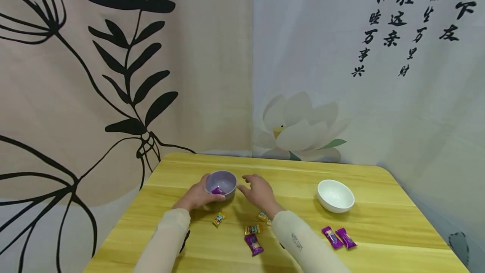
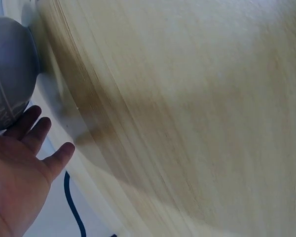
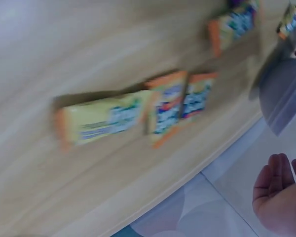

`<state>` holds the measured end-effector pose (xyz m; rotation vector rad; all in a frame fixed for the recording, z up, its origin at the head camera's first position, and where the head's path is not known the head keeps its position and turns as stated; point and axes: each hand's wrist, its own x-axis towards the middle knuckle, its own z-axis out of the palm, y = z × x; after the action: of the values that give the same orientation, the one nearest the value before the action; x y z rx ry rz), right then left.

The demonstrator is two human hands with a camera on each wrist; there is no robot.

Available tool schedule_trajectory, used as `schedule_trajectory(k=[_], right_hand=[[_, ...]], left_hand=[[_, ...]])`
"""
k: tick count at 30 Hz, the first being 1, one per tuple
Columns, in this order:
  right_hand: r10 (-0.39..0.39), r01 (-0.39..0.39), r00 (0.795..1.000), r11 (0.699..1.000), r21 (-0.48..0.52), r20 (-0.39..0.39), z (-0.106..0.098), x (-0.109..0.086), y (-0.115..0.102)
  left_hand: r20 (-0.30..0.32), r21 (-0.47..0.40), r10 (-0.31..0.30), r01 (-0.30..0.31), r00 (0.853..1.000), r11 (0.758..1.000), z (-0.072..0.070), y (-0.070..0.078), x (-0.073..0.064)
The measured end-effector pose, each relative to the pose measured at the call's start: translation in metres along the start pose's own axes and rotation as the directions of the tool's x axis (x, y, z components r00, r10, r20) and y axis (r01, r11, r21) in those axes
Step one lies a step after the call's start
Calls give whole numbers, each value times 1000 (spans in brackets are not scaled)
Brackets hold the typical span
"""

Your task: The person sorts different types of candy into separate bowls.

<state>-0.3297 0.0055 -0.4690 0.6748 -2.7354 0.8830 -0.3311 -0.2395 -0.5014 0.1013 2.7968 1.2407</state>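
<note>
A small purple bowl [image 1: 223, 181] with a purple-wrapped candy [image 1: 218, 191] inside stands towards the far left of the table. My left hand [image 1: 199, 194] holds it from the left, thumb across its near side. In the left wrist view the fingers [image 2: 35, 133] lie against the bowl's outer wall [image 2: 12, 69]. Just right of the bowl my right hand [image 1: 260, 191] hovers with loosely bent fingers and nothing in it. Beneath that wrist lie yellow-wrapped candies [image 1: 262, 216], partly hidden by the arm in the head view; the right wrist view shows several, blurred [image 3: 108, 118].
A white bowl [image 1: 336, 196] stands on the right of the wooden table [image 1: 382, 205]. Two purple candies [image 1: 337, 238] lie in front of it. Nearer the middle are a purple candy [image 1: 253, 244], a yellow candy [image 1: 252, 229] and another yellow candy [image 1: 219, 219]. A printed curtain [image 1: 212, 75] hangs behind.
</note>
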Motion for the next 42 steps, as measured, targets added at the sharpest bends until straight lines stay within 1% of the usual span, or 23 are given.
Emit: schedule_trajectory(k=[5,8,12,16,19,21,24,25,28,31,33,36,42], right_hand=[[-16,16,999,1000,-1,36,-8,-24,9],[-24,23,999,1000,13,49,-13,-40,13],[-17,13,998,998,59,66,-22,-63,16],[-2,-4,996,998,64,88,-24,-84,19],[-20,19,997,1000,19,75,-20,-102,17],[-47,49,997,998,-26,58,-16,-114,15],[-100,105,994,983,-150,35,-6,-128,11],[-106,112,994,976,-186,39,-3,-131,10],[-117,132,991,951,-278,71,4,-137,9],[-115,138,989,939,-316,90,9,-141,11],[-130,152,988,930,-335,86,11,-143,13],[-167,180,984,924,-336,68,11,-143,15],[-193,208,978,938,-278,83,8,-142,17]], left_hand=[[-2,20,-6,6,1000,1000,-5,2,1],[-2,26,1,-1,1000,1000,-8,3,1],[4,23,5,-5,1000,1000,-10,3,2],[9,16,2,-2,1000,1000,-10,3,3],[10,23,3,-4,1000,1000,-10,2,4],[13,30,-1,1,1000,1000,-10,2,4],[16,43,-8,7,1000,999,-9,0,4],[14,43,-7,6,1000,999,-8,-1,4],[13,34,-11,11,1000,999,-5,-3,4],[16,0,-26,26,1000,1000,-2,-4,3],[22,-19,-38,38,999,999,0,-3,3],[21,-30,-43,44,999,999,2,-3,3],[18,-33,-47,48,999,998,2,-2,4]])
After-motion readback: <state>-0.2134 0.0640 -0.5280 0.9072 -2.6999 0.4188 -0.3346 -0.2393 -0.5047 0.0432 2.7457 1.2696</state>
